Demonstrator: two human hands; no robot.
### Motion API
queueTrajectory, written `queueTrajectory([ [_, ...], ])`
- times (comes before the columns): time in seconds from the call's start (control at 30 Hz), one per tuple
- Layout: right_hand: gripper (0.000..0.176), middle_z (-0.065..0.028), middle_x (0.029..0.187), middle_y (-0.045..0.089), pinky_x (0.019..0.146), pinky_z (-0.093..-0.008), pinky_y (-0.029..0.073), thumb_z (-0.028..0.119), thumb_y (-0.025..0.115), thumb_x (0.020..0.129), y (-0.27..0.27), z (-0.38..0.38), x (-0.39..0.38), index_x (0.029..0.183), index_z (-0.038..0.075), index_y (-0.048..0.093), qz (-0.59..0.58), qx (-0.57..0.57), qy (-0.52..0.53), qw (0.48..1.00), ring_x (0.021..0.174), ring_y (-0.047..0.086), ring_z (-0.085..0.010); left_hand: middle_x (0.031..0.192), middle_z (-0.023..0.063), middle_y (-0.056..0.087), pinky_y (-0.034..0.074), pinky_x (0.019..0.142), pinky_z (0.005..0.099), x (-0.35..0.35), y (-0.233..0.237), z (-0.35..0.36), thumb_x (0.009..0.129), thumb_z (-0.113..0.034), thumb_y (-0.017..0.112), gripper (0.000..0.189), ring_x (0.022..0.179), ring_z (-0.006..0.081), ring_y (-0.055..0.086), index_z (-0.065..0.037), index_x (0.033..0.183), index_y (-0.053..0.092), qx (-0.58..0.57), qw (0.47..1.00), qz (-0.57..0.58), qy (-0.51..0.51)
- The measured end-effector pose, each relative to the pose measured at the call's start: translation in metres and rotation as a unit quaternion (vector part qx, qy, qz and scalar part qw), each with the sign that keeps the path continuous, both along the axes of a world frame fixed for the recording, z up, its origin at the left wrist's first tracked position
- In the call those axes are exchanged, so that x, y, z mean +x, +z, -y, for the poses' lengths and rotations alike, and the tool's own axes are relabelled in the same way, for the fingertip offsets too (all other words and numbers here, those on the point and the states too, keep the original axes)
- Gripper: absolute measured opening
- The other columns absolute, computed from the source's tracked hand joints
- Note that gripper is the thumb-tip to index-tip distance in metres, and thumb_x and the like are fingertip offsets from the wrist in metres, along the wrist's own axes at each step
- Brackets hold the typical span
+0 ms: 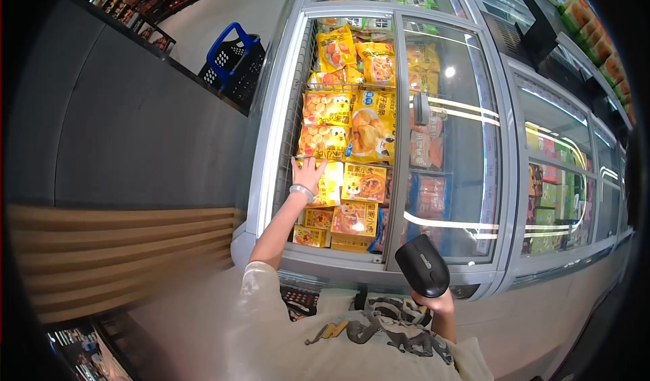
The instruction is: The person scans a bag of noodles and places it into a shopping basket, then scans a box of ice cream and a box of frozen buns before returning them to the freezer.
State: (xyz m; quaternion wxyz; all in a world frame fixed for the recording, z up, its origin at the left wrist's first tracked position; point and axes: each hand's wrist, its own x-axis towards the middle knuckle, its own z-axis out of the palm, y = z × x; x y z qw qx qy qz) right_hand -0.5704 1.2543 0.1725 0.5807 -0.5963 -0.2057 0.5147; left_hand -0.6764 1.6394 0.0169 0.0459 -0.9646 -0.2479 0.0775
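The freezer (267,144) stood open over rows of yellow packets (327,107). Pressing one packet (332,183) flat, label up, would probably have helped the scanner (422,264) read it. The left hand (308,174) lay on that packet's upper left corner, fingers spread. The right hand (441,304) was closed around the scanner's handle, well apart.

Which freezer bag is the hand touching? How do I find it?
Find the freezer with its glass lid slid open. Along its left side runs a row of bags, and the left hand, wearing a bracelet, rests on a yellow bag. It is the only bag with a hand on it; the right hand holds a black scanner.
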Motion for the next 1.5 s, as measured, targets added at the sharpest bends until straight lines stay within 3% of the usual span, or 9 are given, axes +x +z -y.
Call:
queueTrajectory([
  [0.2,0.022,-0.0046,0.072,0.056,0.058,-0.0281,0.044,-0.002,0.062,0.06,-0.006,-0.018,0.01,0.081,0.001,0.056,0.059,-0.06,-0.069,0.994,0.065,0.054,-0.0147,0.113,0.0116,0.04,0.015,0.095,0.0605,0.017,-0.072,-0.026,0.058,-0.015,0.068,0.076,0.11,0.0281,0.039,-0.023,0.124,0.031,-0.059,0.984,-0.164,0.03],
  [0.23,0.022,-0.0049,0.072,0.056,0.058,-0.0283,0.044,-0.002,0.063,0.06,-0.008,-0.017,0.009,0.081,0.0,0.056,0.048,-0.063,-0.088,0.993,0.065,0.054,-0.0149,0.105,0.0086,0.042,0.013,0.093,0.0635,0.014,-0.089,-0.029,0.079,-0.01,0.043,0.045,0.104,0.0262,0.043,-0.027,0.12,0.036,-0.007,0.991,-0.131,0.016],
  [0.27,0.023,-0.0051,0.072,0.056,0.058,-0.0285,0.044,-0.002,0.063,0.06,-0.01,-0.017,0.009,0.081,0.0,0.056,0.036,-0.067,-0.105,0.992,0.064,0.054,-0.0151,0.107,0.0087,0.043,0.013,0.093,0.063,0.012,-0.107,-0.033,0.08,-0.011,0.042,0.045,0.105,0.0266,0.043,-0.027,0.121,0.035,-0.025,0.988,-0.153,0.025],
  [0.57,0.025,-0.0056,0.073,0.056,0.058,-0.0277,0.044,-0.001,0.063,0.059,-0.019,-0.018,0.015,0.082,0.0,0.055,0.026,-0.101,-0.096,0.99,0.064,0.054,-0.0151,0.114,0.0174,0.041,0.026,0.093,0.0511,0.022,-0.11,-0.019,0.071,-0.024,0.057,0.061,0.113,0.0306,0.037,-0.016,0.126,0.032,-0.052,0.995,-0.055,0.071],
  [0.73,0.025,-0.0058,0.075,0.057,0.06,-0.0278,0.045,0.0,0.064,0.06,-0.014,-0.025,0.013,0.083,0.0,0.055,-0.015,-0.117,-0.069,0.991,0.066,0.055,-0.0154,0.102,0.0213,0.053,0.043,0.082,0.0372,0.059,-0.115,0.016,0.069,-0.036,0.057,0.053,0.104,0.0341,0.047,0.004,0.103,0.052,-0.422,0.862,0.017,0.28],
  [0.93,0.025,-0.0058,0.075,0.057,0.061,-0.0283,0.045,-0.002,0.064,0.061,-0.014,-0.014,0.009,0.084,-0.001,0.055,0.017,-0.081,-0.097,0.992,0.066,0.055,-0.0155,0.13,0.0219,0.029,0.037,0.091,0.0355,0.089,-0.131,0.05,0.066,-0.047,0.057,0.086,0.114,0.0321,0.039,0.005,0.126,0.024,-0.468,0.696,-0.047,0.542],
  [1.17,0.028,-0.0043,0.071,0.055,0.059,-0.0264,0.042,-0.002,0.063,0.056,-0.004,-0.022,0.022,0.084,-0.001,0.055,0.003,-0.105,-0.131,0.986,0.064,0.053,-0.014,0.131,0.0222,0.026,0.04,0.086,0.0323,0.08,-0.211,0.049,0.061,-0.053,0.062,0.1,0.11,0.0302,0.043,-0.001,0.132,0.014,-0.514,0.661,0.065,0.543],
  [1.37,0.036,-0.0058,0.07,0.055,0.055,-0.026,0.041,-0.001,0.062,0.056,-0.027,-0.019,0.028,0.09,0.0,0.053,-0.015,-0.075,-0.115,0.99,0.062,0.052,-0.0137,0.132,0.0211,0.026,0.038,0.089,0.0346,0.092,-0.145,0.03,0.06,-0.057,0.063,0.103,0.113,0.0307,0.041,-0.002,0.132,0.015,-0.588,0.602,0.061,0.537],
  [1.5,0.041,-0.0064,0.066,0.053,0.052,-0.0254,0.04,0.001,0.063,0.054,-0.022,-0.028,0.028,0.093,-0.002,0.051,-0.047,-0.077,-0.133,0.987,0.057,0.051,-0.0136,0.133,0.0209,0.024,0.031,0.095,0.0334,0.077,-0.218,0.03,0.06,-0.06,0.061,0.108,0.12,0.0288,0.031,0.001,0.132,0.009,-0.631,0.569,0.087,0.52],
])
